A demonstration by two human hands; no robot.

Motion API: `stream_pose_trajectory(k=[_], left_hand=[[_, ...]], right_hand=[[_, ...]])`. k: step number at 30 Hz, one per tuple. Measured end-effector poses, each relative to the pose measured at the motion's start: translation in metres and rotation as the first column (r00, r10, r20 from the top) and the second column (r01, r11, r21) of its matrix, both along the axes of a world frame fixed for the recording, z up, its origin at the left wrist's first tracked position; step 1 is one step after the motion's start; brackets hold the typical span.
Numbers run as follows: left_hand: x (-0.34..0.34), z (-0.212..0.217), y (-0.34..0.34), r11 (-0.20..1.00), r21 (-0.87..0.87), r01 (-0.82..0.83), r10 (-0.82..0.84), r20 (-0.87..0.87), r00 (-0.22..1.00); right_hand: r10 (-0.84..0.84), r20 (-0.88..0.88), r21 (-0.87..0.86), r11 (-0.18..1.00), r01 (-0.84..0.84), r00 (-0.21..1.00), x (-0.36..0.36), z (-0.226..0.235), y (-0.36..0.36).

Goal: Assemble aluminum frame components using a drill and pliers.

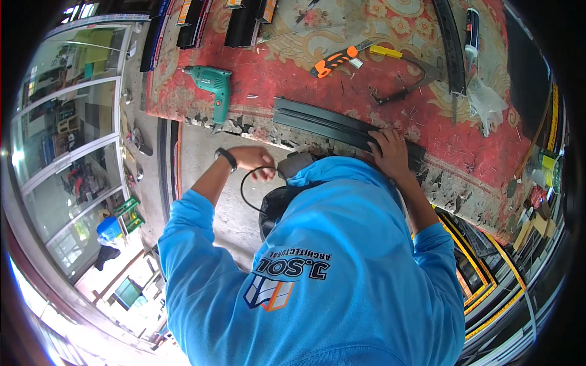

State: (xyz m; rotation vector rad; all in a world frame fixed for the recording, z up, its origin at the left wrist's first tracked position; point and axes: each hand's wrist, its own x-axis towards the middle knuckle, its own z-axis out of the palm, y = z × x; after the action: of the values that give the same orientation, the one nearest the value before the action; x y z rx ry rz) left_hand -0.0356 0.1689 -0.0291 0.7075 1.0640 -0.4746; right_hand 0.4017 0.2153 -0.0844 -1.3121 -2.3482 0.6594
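A long dark grey metal profile (323, 119) lies along the near edge of the table. My right hand (390, 151) is on its right part, fingers bent over it and gripping it. My left hand (256, 161), with a dark band at the wrist, hangs left of my body off the table's near edge. Its fingers are curled, and whatever they may hold is hidden. A thin black cord (243, 188) loops beside these fingers from a dark pouch (278, 204) at my waist. On the table a green power drill (213, 88) lies left of the profile.
The table (256, 79) has a worn red patterned cover. Beyond the profile lie an orange-and-black handled tool (336, 61), a yellow-handled tool (386, 52), a black-handled tool (400, 94), a curved black strip (452, 46), a cartridge (471, 30) and a plastic bag (488, 107).
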Motion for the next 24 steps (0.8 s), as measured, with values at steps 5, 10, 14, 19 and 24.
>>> stream_pose_trajectory(k=[5,10,14,19,24], left_hand=[[-0.003,0.002,-0.073,0.895,-0.26,-0.362,0.39,0.066,0.918],[0.01,-0.004,-0.124,0.934,-0.231,-0.273,0.295,0.066,0.953],[0.012,-0.004,-0.151,0.927,-0.269,-0.26,0.294,0.094,0.951],[0.023,-0.013,-0.188,0.88,-0.329,-0.343,0.41,0.158,0.898],[0.038,-0.034,-0.225,0.983,-0.051,-0.177,0.184,0.259,0.948]], right_hand=[[-0.005,-0.023,0.025,1.0,0.005,1.0,0.003,-0.002,-0.002],[0.011,-0.027,0.071,0.997,-0.009,1.0,0.004,-0.005,-0.001],[0.01,-0.056,0.034,0.999,-0.008,0.998,0.004,-0.003,-0.001],[0.024,-0.027,0.061,0.998,-0.023,0.999,0.005,-0.008,-0.002],[0.024,-0.042,0.062,0.998,-0.021,0.999,0.006,-0.011,-0.004]])
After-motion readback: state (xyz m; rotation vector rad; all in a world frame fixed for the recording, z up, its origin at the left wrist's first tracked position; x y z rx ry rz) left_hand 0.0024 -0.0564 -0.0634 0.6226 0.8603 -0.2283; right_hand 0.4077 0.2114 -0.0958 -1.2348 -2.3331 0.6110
